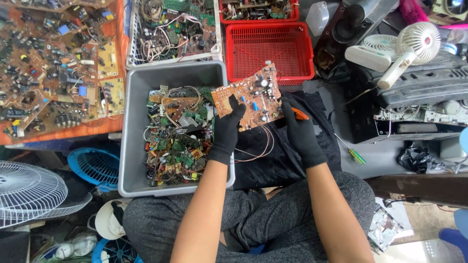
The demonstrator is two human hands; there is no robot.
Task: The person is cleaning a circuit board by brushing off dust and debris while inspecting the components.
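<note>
My left hand (pixel 228 130), in a black glove, grips the near left edge of an orange-brown circuit board (pixel 253 95) studded with small components. Thin wires (pixel 263 146) trail from the board down over a black cloth (pixel 292 156) on my lap. My right hand (pixel 300 132), also gloved in black, is shut on an orange-handled tool (pixel 298 113) whose tip rests at the board's right edge. The board hangs over the right rim of a grey bin (pixel 131 146) filled with circuit boards and wires.
An empty red basket (pixel 268 46) sits behind the board, another red basket (pixel 258 9) with parts beyond it. A white crate (pixel 170 29) of boards and an orange tray (pixel 58 68) of boards lie left. A green-handled screwdriver (pixel 355 155), small fans (pixel 404 46) and dismantled electronics (pixel 424 102) lie right.
</note>
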